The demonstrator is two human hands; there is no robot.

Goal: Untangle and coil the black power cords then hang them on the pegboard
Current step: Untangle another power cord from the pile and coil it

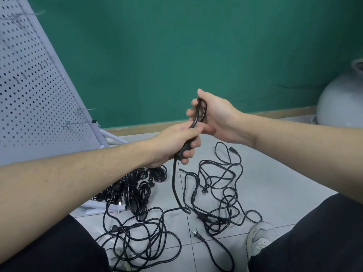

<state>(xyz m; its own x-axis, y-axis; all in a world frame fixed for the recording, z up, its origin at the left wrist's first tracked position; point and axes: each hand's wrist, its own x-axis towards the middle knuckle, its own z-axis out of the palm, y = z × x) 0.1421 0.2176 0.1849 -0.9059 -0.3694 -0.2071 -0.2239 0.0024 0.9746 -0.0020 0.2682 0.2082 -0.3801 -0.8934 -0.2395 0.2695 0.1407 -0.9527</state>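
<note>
Nearest, loose black power cords (216, 197) sprawl tangled over the tiled floor (275, 173) between the person's knees, with a coiled heap (135, 185) beside the pegboard (35, 91) foot. Above them the left hand (176, 146) grips one cord (173, 183) that trails down to the floor. Just beyond, the right hand (214, 116) curls around that cord's small loop (201, 110), touching the left hand.

Pale tiled floor (265, 173), carrying loose tangled black power cords (220, 193) in the middle, a heap of coiled cords (137, 185) to the left beside the pegboard's white foot (102, 210), a grey shoe (261, 236) at right.
</note>
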